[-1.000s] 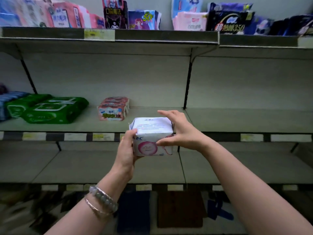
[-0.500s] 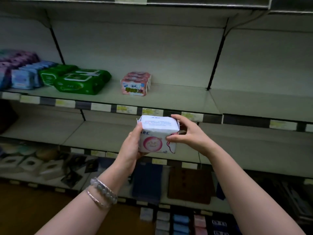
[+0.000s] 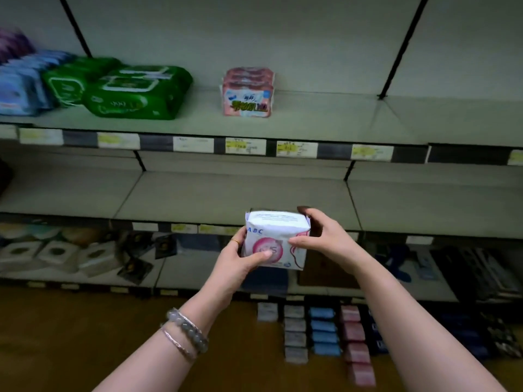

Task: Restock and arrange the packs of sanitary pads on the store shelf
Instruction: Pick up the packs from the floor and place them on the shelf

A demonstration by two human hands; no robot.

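Both hands up in front of me, holding one pack between them. The pack is a small white soft-plastic pack of sanitary pads (image 3: pixel 276 239) with a pink circle on its face and blue "ABC" lettering at the upper left. It stands upright with the printed face toward me, in the air before the front edge of the bare grey metal middle shelf (image 3: pixel 240 193). I cannot tell whether it touches that edge. My left hand (image 3: pixel 240 258) grips the pack's left side, with the thumb laid across the pink circle and the fingers curled round behind. There is a thin gold ring (image 3: pixel 235 241) on one finger and two bracelets (image 3: pixel 186 332), one beaded and one slim metal, on the wrist. My right hand (image 3: pixel 325 239) grips the right side, with the thumb pressed on the front edge and the fingers curled over the top right corner. On the grey upper shelf (image 3: pixel 311 117) a stack of pink pads packs (image 3: pixel 247 93) stands alone near the middle. Well to its left lie glossy green flat packs (image 3: pixel 135 91), and beyond them blurred blue packs (image 3: pixel 19 86). A strip of white and yellow price labels (image 3: pixel 246 145) runs along that shelf's front lip. The lower shelf (image 3: pixel 184 270) at left carries white square packages (image 3: pixel 56 253). Below it, small grey, blue and pink packs (image 3: pixel 322 332) sit in rows by the brown wooden floor (image 3: pixel 85 335).
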